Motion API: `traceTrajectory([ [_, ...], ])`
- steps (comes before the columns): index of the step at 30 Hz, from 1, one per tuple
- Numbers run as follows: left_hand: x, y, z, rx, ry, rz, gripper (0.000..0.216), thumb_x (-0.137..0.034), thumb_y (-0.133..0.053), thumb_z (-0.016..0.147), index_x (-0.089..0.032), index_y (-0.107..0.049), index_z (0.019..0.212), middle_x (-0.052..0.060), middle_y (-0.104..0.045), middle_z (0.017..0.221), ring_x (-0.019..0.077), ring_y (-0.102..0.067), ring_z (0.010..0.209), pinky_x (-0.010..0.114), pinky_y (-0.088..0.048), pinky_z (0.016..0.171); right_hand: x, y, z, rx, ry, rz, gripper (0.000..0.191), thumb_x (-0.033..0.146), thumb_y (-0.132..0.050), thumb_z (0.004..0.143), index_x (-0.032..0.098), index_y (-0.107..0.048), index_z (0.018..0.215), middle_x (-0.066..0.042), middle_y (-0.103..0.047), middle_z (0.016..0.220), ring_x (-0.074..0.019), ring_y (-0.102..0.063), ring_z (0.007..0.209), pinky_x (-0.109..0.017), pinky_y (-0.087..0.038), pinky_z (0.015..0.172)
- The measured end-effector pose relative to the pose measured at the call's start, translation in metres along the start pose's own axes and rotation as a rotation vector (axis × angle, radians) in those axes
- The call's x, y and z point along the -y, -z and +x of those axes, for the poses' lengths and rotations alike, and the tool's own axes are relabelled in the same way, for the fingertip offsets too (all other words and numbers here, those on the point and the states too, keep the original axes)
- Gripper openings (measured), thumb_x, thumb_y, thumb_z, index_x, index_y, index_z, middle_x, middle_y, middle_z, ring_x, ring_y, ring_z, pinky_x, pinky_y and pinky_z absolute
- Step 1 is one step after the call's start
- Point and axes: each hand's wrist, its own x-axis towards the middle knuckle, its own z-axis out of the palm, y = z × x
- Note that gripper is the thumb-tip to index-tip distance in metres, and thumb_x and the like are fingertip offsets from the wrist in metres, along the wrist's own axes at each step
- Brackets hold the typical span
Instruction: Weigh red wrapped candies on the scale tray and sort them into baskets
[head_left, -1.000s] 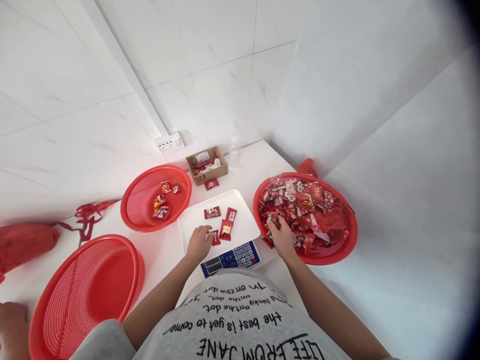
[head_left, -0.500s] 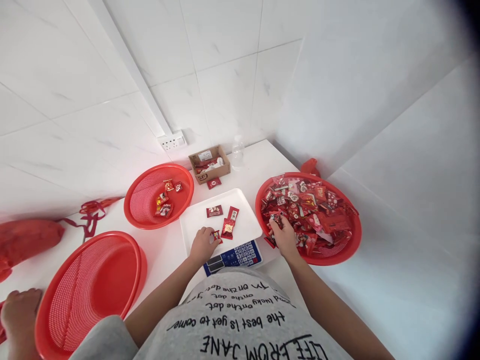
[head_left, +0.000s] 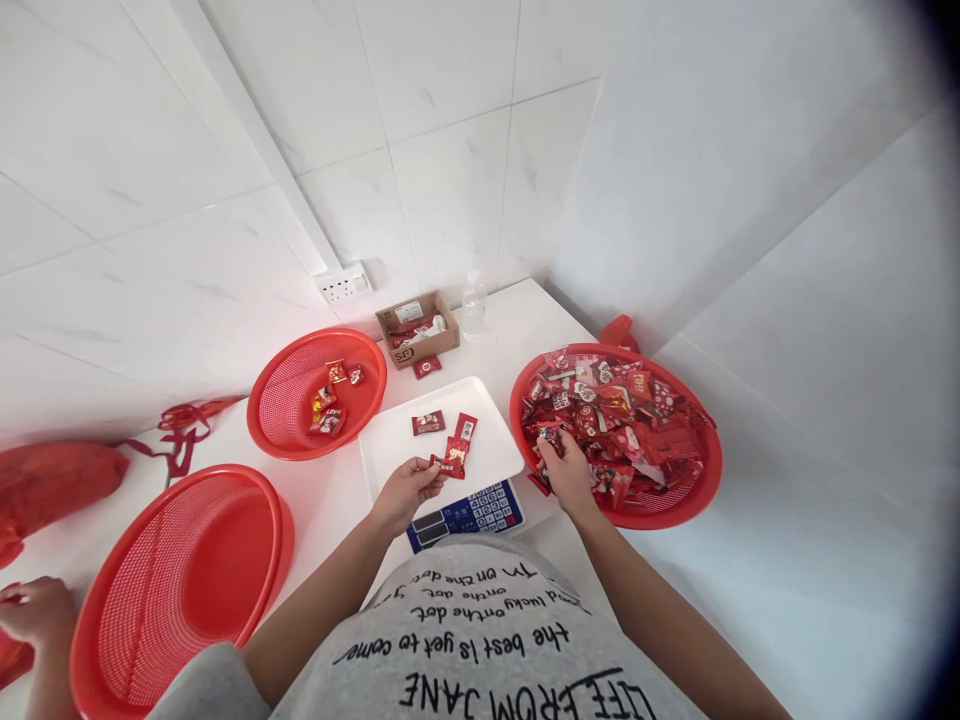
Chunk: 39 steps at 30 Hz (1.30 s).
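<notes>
Over the near part of the white scale tray, my left hand pinches a small red wrapped candy by one end. Three other red-wrapped candies, among them a dark red one, lie on the tray, two of them touching. At the left edge of the full red basket, my right hand has its fingers closed on a red wrapped candy. Many mixed candies in red wrappers fill that basket. The scale's blue keypad shows below the tray.
A red basket with several candies stands left of the scale, a larger red basket nearer. Behind are a cardboard box, a red packet and a clear bottle. Another person's hand is at far left.
My left hand has lifted the small candy slightly and turned it, now overlapping the candy beside it. My right hand stays almost still. The other person's hand at far left has shifted.
</notes>
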Motion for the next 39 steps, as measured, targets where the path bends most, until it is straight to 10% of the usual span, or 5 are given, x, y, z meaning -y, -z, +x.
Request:
traceTrajectory([
  [25, -0.007, -0.003, -0.011, 0.030, 0.087, -0.228, 0.017, -0.023, -0.066, 0.073, -0.017, -0.050, 0.070, 0.003, -0.067, 0.072, 0.0075, -0.058, 0.061, 0.020, -0.044, 0.063, 0.002, 0.000, 0.000, -0.005, 0.025, -0.015, 0.032, 0.048, -0.050, 0.072, 0.019, -0.054, 0.086, 0.003, -0.057, 0.056, -0.0160, -0.053, 0.050, -0.029, -0.043, 0.056],
  [39, -0.029, -0.009, -0.038, 0.396, 0.132, -0.594, 0.013, -0.024, -0.059, 0.075, -0.020, -0.047, 0.070, -0.002, -0.056, 0.068, 0.0134, -0.058, 0.072, 0.030, -0.046, 0.070, 0.002, -0.001, -0.001, -0.005, -0.009, -0.028, 0.028, 0.047, -0.049, 0.072, 0.020, -0.052, 0.079, 0.003, -0.054, 0.054, -0.0149, -0.051, 0.049, -0.028, -0.042, 0.054],
])
